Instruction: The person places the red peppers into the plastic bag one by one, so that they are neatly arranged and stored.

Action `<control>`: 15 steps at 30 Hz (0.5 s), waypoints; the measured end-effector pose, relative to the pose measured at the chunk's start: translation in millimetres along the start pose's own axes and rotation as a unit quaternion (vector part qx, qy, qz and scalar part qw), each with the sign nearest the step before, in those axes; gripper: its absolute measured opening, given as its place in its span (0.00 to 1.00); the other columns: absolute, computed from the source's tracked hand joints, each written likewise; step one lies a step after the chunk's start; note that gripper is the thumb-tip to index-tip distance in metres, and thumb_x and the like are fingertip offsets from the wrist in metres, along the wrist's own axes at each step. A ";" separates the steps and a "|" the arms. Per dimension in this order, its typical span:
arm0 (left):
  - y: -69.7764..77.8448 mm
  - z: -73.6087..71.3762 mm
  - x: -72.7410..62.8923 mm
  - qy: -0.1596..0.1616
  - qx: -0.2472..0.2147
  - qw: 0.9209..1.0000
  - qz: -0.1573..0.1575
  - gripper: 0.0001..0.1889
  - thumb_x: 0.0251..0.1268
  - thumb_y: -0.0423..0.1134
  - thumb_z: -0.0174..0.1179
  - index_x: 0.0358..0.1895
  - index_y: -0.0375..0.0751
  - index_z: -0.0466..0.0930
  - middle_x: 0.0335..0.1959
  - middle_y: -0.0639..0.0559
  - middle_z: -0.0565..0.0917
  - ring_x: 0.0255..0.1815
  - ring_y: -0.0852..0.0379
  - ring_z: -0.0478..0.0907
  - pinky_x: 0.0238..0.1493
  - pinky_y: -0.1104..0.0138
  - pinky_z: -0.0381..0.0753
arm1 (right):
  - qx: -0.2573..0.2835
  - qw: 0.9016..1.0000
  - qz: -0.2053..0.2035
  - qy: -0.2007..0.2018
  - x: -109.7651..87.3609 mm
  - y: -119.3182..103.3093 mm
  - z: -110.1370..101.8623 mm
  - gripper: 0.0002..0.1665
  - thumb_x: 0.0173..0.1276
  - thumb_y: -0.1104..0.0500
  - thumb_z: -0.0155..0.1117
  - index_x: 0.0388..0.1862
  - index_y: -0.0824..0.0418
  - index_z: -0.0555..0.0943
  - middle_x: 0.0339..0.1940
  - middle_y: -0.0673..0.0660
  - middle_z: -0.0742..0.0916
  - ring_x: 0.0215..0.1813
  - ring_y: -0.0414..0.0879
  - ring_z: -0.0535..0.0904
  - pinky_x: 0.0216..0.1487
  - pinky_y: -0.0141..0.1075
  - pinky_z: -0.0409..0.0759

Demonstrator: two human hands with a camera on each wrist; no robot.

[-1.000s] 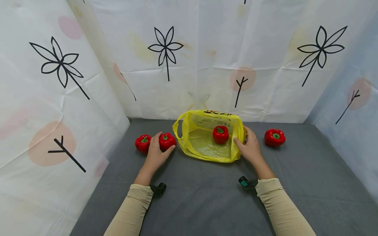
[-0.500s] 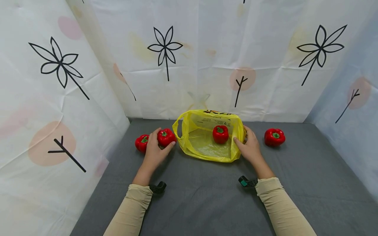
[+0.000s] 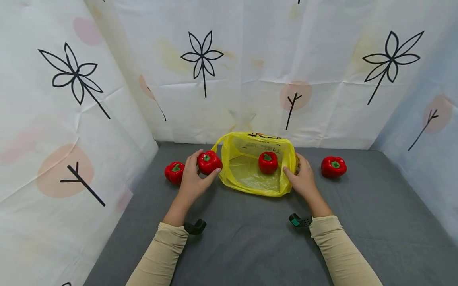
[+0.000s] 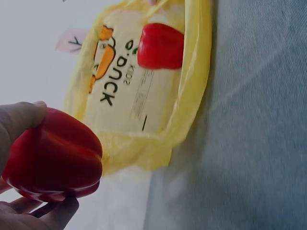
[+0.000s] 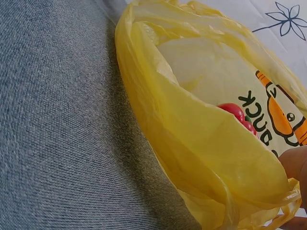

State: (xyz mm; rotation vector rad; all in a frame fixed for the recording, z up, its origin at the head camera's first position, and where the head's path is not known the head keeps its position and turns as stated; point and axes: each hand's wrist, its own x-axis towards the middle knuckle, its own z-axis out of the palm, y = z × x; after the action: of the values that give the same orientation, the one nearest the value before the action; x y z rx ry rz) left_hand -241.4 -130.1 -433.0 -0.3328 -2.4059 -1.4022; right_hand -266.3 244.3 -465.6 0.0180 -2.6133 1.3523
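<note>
My left hand (image 3: 195, 180) grips a red bell pepper (image 3: 209, 162) between thumb and fingers, right at the left side of a yellow plastic bag (image 3: 232, 186). In the left wrist view the held pepper (image 4: 57, 155) appears in front of the bag's open mouth. The bag lies with its opening toward me, and another red bell pepper (image 3: 268, 163) sits inside it. My right hand (image 3: 302, 176) pinches the bag's right edge, thumb at the rim. In the right wrist view the bag's side (image 5: 192, 129) partly hides the pepper inside.
One red bell pepper (image 3: 174, 172) rests on the grey cloth left of my left hand. Another pepper (image 3: 333, 167) lies to the right of the bag. A white printed curtain (image 3: 250, 107) stands behind and along both sides of the table (image 3: 243, 238).
My left hand has lifted the held pepper and brought it right, away from the left pepper and up to the bag's left edge. The right hand stays on the bag.
</note>
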 end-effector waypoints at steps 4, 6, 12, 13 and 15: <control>6.8 10.8 1.0 -0.008 -0.016 1.000 0.009 0.44 0.65 0.45 0.77 0.80 0.43 0.63 0.73 0.41 0.68 0.74 0.46 0.71 0.69 0.46 0.81 | 0.000 1.000 -0.001 0.001 -0.1 1.3 0.6 0.45 0.80 0.54 0.62 0.86 0.67 0.55 0.81 0.73 0.66 0.78 0.70 0.67 0.73 0.63 0.76; 9.5 16.6 1.6 -0.011 -0.019 1.000 0.013 0.43 0.65 0.45 0.77 0.79 0.42 0.64 0.72 0.41 0.67 0.73 0.46 0.70 0.68 0.46 0.82 | 0.000 1.000 -0.001 0.002 0.1 1.7 1.1 0.45 0.80 0.54 0.63 0.86 0.67 0.55 0.80 0.73 0.67 0.77 0.70 0.67 0.73 0.63 0.76; 16.8 33.7 5.2 -0.015 -0.039 0.999 0.018 0.42 0.62 0.45 0.79 0.77 0.41 0.69 0.65 0.41 0.67 0.69 0.45 0.72 0.63 0.47 0.86 | 0.002 1.000 0.001 0.006 1.1 1.4 1.1 0.45 0.80 0.54 0.63 0.86 0.66 0.55 0.80 0.73 0.67 0.77 0.70 0.68 0.73 0.63 0.76; 17.8 36.8 6.1 -0.017 -0.043 0.999 0.018 0.42 0.62 0.45 0.79 0.77 0.41 0.69 0.64 0.42 0.67 0.69 0.46 0.72 0.63 0.47 0.86 | 0.002 1.000 0.002 0.005 1.1 1.3 0.9 0.45 0.80 0.54 0.63 0.86 0.66 0.55 0.80 0.73 0.67 0.77 0.70 0.67 0.73 0.63 0.76; 19.5 43.4 8.1 -0.024 -0.049 0.998 0.019 0.42 0.61 0.44 0.79 0.77 0.39 0.69 0.64 0.42 0.67 0.69 0.45 0.72 0.62 0.46 0.87 | 0.002 1.000 0.002 0.004 1.2 1.2 0.5 0.45 0.80 0.54 0.63 0.86 0.66 0.55 0.80 0.73 0.67 0.78 0.70 0.67 0.73 0.63 0.76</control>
State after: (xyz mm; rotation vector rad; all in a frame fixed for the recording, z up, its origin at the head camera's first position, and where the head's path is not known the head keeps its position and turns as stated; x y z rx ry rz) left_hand -249.1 -82.5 -434.0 -0.4384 -2.3593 -1.5157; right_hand -267.8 244.7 -466.7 0.0073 -2.6064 1.3572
